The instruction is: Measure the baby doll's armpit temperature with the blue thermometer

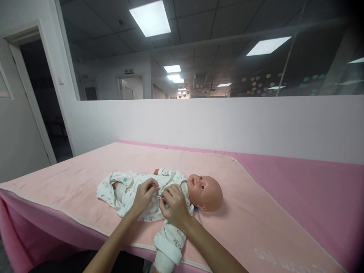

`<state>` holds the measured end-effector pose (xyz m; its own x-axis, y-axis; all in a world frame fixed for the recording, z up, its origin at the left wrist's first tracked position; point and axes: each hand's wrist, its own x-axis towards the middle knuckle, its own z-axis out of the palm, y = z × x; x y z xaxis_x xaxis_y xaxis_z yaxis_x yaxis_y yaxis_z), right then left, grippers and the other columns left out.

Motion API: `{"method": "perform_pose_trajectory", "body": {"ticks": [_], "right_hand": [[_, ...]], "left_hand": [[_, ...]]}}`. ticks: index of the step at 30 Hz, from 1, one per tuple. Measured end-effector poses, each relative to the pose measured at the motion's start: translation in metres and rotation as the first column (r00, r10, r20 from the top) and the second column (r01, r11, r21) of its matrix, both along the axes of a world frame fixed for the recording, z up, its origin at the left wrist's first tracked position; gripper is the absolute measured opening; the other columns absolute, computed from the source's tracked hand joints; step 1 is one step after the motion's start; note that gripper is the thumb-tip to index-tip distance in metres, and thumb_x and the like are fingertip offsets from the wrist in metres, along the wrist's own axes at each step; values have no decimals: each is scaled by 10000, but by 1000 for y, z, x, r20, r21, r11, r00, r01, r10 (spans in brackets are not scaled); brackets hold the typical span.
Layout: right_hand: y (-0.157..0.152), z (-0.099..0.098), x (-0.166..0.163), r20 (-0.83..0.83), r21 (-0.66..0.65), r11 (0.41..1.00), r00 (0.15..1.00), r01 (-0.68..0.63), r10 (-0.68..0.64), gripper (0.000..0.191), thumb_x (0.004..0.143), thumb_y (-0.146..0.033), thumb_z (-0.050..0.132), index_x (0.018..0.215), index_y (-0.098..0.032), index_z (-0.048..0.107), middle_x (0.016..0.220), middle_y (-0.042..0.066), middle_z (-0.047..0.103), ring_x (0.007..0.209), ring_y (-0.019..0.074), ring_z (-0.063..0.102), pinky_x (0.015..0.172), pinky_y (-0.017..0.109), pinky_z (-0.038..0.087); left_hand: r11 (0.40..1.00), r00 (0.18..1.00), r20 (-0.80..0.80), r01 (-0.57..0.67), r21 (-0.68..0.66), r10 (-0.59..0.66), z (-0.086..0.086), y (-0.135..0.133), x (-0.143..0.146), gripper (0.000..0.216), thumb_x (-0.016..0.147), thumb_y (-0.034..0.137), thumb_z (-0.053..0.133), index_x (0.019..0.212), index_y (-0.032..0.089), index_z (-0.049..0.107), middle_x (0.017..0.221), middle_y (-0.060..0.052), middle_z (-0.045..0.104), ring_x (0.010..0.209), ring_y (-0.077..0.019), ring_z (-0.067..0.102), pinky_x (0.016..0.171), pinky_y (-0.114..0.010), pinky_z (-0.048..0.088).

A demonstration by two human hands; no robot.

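A big window [227, 64] runs across the back, and a white wall [199, 123] stands under it. In front is a tabletop [307, 178] with a dark pink cover. A light pink blanket [79, 182] lies over much of it. On the blanket, a baby doll [209, 193] lies on its back. Its head is on the right side and its legs are on the left. It wears white clothes [127, 185] with little pictures on them. One sleeve [167, 244] pokes out toward the person, with its end rolled back, and it reaches past the near edge.

Two hands are over the doll's chest, so the doll is right under the fingers. The right hand [174, 203] is near the doll's neck. Its fingers are bent and close together, and they pinch a thin white string [158, 196]. The left hand [146, 192] is over the tummy. Its fingers are curled with a narrow gap, just beside the string. I cannot tell if they hold it too. The string is between the two hands, above the clothes. A tiny blue bit [196, 208] shows beside the doll's neck.
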<state>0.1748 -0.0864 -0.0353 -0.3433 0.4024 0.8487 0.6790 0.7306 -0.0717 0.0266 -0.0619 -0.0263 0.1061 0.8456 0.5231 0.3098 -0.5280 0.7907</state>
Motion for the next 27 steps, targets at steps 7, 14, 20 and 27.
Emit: {"method": "perform_pose_trajectory", "body": {"ticks": [7,14,20,27], "right_hand": [[1,1,0,-7,1,1000,1000,3,-3,96,756,-110,467,688,-178,476,692,15,502,698,139,431,705,298,343],[1,1,0,-1,-13,1000,1000,11,-11,104,767,-125,474,679,-182,476,672,11,503,681,138,431,711,294,343],[1,1,0,8,-25,1000,1000,7,-7,103,781,-132,465,693,-183,485,682,14,508,685,139,433,722,296,342],[2,0,0,2,-42,999,1000,2,-2,104,786,-137,459,692,-180,471,675,13,504,679,139,429,714,299,336]], "left_hand": [[979,964,-267,43,199,12,-10,-12,-28,194,723,201,402,792,176,582,860,-57,606,830,-186,527,758,-307,416],[906,891,-306,-217,363,335,-26,-13,-24,166,664,104,384,724,183,517,799,-43,575,784,-188,490,747,-317,377],[878,850,-327,-275,391,412,-24,-12,-24,92,668,112,395,647,184,449,681,-17,507,693,-166,439,695,-298,341],[839,823,-307,-324,437,478,-29,-11,-24,86,665,101,409,660,186,420,655,-5,481,666,-154,431,646,-274,320]]}}
